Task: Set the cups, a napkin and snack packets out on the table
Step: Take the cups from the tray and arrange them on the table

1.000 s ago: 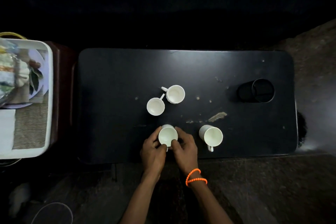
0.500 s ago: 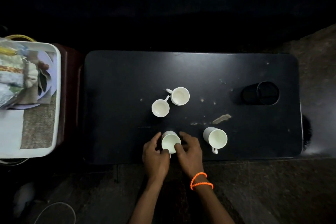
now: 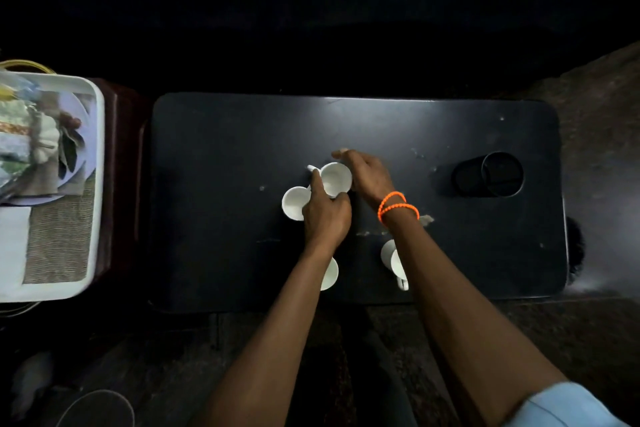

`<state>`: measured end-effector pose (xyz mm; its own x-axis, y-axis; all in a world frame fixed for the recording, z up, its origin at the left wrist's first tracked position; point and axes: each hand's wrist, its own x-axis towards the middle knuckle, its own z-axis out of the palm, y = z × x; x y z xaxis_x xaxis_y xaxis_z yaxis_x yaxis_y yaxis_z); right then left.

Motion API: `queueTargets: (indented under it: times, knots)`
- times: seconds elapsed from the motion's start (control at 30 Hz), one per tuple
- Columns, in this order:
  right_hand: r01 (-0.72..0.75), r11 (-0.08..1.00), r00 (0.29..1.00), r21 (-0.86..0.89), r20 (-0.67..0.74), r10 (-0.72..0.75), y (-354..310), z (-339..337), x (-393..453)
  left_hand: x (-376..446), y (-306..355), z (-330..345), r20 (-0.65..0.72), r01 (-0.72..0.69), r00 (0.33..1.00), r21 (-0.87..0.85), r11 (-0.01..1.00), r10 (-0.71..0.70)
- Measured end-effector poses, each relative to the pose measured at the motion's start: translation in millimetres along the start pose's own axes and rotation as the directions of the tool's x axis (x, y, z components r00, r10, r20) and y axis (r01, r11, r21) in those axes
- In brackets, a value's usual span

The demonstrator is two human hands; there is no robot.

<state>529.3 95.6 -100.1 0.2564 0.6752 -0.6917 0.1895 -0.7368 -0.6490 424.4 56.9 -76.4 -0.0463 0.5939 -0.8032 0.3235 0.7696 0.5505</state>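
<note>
Both hands are out over the middle of the dark table point(image 3: 214, 184), closed around one white cup point(image 3: 335, 177) from either side. The left hand point(image 3: 325, 215) comes at it from six o'clock, fingers curled against the near wall and the thumb up by the small handle, which sticks out at about ten o'clock. The right hand point(image 3: 367, 175) cups the three o'clock side, fingers bent round the far rim; an orange bead bracelet point(image 3: 397, 206) circles that wrist. Whether the cup is lifted or sitting on the table, I cannot tell.

A second cup point(image 3: 294, 202) stands just beside the held one, at its eight o'clock, partly under the left hand. Two more sit near the table's front edge: one point(image 3: 329, 274) mostly hidden by the left forearm, another point(image 3: 393, 258) half covered by the right forearm.

At three o'clock, well apart from the cups, a black round holder point(image 3: 490, 175) stands on the table.

Off the table at nine o'clock, a white tray point(image 3: 98, 149) carries blurred packets point(image 3: 20, 146), a woven mat point(image 3: 57, 236) and something white and flat point(image 3: 12, 246), perhaps the napkin.
</note>
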Motion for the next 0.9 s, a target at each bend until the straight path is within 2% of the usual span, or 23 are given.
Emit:
queueTargets:
  times: [0.1,0.17,0.27,0.47,0.6,0.9]
  knots:
    - [-0.116,0.990,0.991,0.081,0.070,0.111,6,-5,3,8,1,0,-0.001,-0.005,1.000,0.047,0.999,0.005]
    - [-0.140,0.975,0.989,0.174,0.074,0.128,14,-9,1,10,1,2,0.005,-0.040,0.999,0.039,0.998,0.039]
    - [-0.124,0.941,0.992,0.316,0.007,0.128,25,-18,-4,11,0,11,0.028,-0.098,0.995,0.090,0.991,0.096]
    - [-0.112,0.893,0.975,0.436,-0.124,0.183,47,-56,-11,10,11,40,0.162,-0.190,0.975,0.246,0.951,0.153]
    - [-0.135,0.868,0.961,0.478,-0.150,0.232,61,-76,-12,11,16,60,0.229,-0.241,0.957,0.294,0.925,0.176]
    - [-0.129,0.838,0.952,0.530,-0.168,0.254,74,-91,-12,16,18,79,0.261,-0.299,0.941,0.349,0.888,0.215]
